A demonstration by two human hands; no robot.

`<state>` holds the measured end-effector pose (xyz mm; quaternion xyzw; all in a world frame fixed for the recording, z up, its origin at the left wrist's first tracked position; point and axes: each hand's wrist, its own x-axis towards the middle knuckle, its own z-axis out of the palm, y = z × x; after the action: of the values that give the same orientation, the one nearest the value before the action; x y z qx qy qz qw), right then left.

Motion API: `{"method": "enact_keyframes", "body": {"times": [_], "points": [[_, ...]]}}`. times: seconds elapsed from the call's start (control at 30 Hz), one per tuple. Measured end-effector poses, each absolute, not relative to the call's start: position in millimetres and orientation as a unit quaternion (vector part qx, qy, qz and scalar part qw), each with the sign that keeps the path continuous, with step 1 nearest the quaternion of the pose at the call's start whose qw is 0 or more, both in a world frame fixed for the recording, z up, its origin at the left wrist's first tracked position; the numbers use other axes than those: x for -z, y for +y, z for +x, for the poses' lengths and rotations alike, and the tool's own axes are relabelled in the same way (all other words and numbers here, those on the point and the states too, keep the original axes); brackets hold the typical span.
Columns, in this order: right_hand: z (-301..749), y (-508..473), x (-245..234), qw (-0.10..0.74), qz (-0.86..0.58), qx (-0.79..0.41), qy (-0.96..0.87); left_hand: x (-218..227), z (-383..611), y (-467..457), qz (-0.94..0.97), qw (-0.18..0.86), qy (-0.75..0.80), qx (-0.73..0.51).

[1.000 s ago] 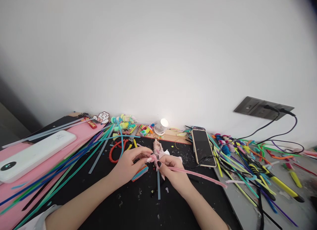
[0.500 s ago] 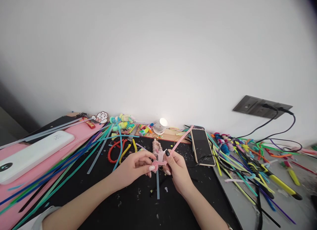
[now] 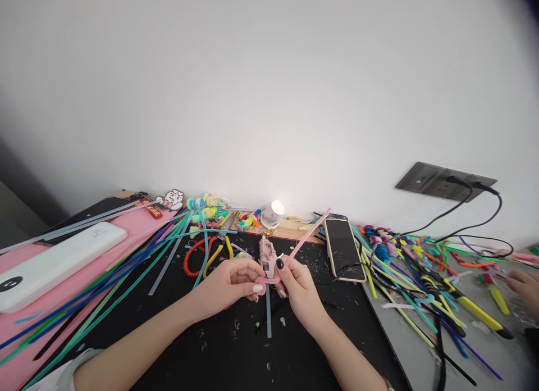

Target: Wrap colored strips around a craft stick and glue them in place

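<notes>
Both hands meet low over the black tabletop (image 3: 219, 346). Left hand (image 3: 225, 281) closed, fingertips pinching the curled end of a pink pipe cleaner (image 3: 305, 239). Right hand (image 3: 297, 284) closed on the same pipe cleaner just beside the curl; its free length slants up and right toward a smartphone (image 3: 344, 248) lying flat. Red-handled pliers (image 3: 197, 256) lie just behind the left hand. Another person's hand (image 3: 524, 284) at far right edge.
</notes>
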<state>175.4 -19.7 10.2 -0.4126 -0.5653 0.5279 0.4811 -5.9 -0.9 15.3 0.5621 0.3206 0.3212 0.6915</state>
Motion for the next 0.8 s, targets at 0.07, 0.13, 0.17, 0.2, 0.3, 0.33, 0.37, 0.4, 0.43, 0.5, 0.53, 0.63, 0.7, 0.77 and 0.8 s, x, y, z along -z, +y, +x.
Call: {"method": "enact_keyframes", "body": {"times": [0.07, 0.13, 0.17, 0.2, 0.3, 0.33, 0.37, 0.4, 0.43, 0.5, 0.53, 0.63, 0.7, 0.77, 0.8], "points": [[175, -19, -11, 0.483, -0.425, -0.510, -0.571, -16, -6, -1, 0.563, 0.692, 0.319, -0.320], [175, -19, -10, 0.481, -0.438, -0.493, -0.578, -15, -7, 0, 0.561, 0.692, 0.321, -0.322], [175, -19, -9, 0.477, -0.443, -0.488, -0.581, -15, -7, 0, 0.560, 0.689, 0.326, -0.324], [176, -19, -8, 0.473, -0.448, -0.485, -0.583, -15, -8, 0, 0.560, 0.686, 0.332, -0.325], [178, -18, -3, 0.462, -0.460, -0.476, -0.591, -17, -7, 1, 0.557, 0.675, 0.355, -0.329], [179, -18, -2, 0.459, -0.464, -0.469, -0.595, -18, -7, 1, 0.555, 0.673, 0.361, -0.330], [179, -18, 0, 0.455, -0.466, -0.462, -0.602, -18, -7, 1, 0.551, 0.673, 0.367, -0.330], [180, -18, 1, 0.451, -0.469, -0.454, -0.609, -19, -7, 1, 0.547, 0.673, 0.371, -0.331], [180, -18, 1, 0.446, -0.470, -0.448, -0.616, -19, -7, 1, 0.544, 0.673, 0.373, -0.333], [181, -18, 2, 0.436, -0.470, -0.440, -0.629, -17, -8, 1, 0.540, 0.674, 0.373, -0.340], [181, -19, 2, 0.432, -0.468, -0.437, -0.635, -16, -9, 1, 0.539, 0.673, 0.370, -0.345], [180, -19, 2, 0.427, -0.463, -0.427, -0.649, -12, -9, 2, 0.538, 0.671, 0.361, -0.360], [180, -19, 3, 0.421, -0.461, -0.419, -0.659, -11, -9, 3, 0.537, 0.669, 0.359, -0.366], [180, -19, 3, 0.413, -0.462, -0.410, -0.669, -11, -9, 4, 0.536, 0.668, 0.361, -0.368], [180, -19, 4, 0.409, -0.463, -0.406, -0.673, -11, -9, 4, 0.535, 0.668, 0.363, -0.369]]}}
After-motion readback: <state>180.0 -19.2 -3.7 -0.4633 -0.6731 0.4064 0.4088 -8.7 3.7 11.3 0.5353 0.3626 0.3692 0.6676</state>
